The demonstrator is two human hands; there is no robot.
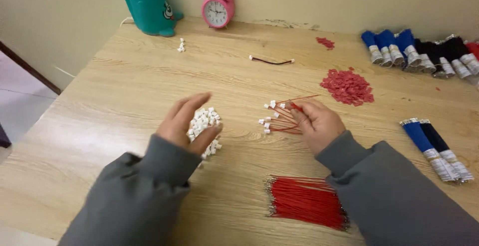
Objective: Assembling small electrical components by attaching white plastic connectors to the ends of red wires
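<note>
My left hand hovers with fingers spread over a pile of small white plastic connectors on the wooden table, its thumb at the pile's edge. My right hand pinches a red wire at the end of a small fan of red wires fitted with white connectors lying just to its left. A bundle of bare red wires lies nearer me, below the right hand. Both arms wear grey sleeves.
A heap of small red pieces lies right of centre. Blue and black wire bundles sit at the back right, two more at the right edge. A pink alarm clock, teal holder and one finished lead stand at the back.
</note>
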